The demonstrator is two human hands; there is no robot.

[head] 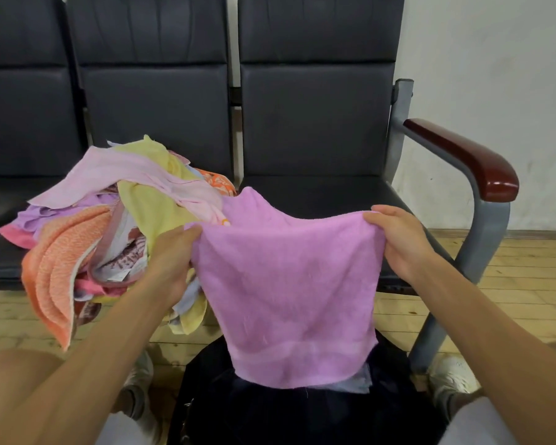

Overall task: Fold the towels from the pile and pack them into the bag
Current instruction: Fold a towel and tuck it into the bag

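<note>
The left hand [174, 258] and the right hand [398, 242] each pinch one top corner of the purple towel [289, 293], which hangs with its long axis vertical between them, above what seems the dark bag [270, 415] at 6 o'clock, with the pile [109, 216] at 9 o'clock.

— The front towel [289, 284]?
— Plain orchid pink, with a paler band woven in near the lower hem.
— And in the pile [116, 220]?
— On top a pale pink towel [109, 175]; under it a lemon yellow towel [154, 203]; at the left a lilac towel [42, 216] and an orange towel [61, 261] flecked finely with white. Also a maroon-and-white printed cloth [126, 261], and at the back an orange cloth [217, 183] with a white flower print.
— The bag [270, 412]?
— Very dark, navy or black; hard to tell which. Inside, a pale blue cloth [361, 380].
— Around it?
— Blue-black seats [315, 123], glossy dark red-brown armrest [463, 155], grey frame [491, 226], honey-yellow plank floor [511, 284], off-white wall [495, 75].
</note>
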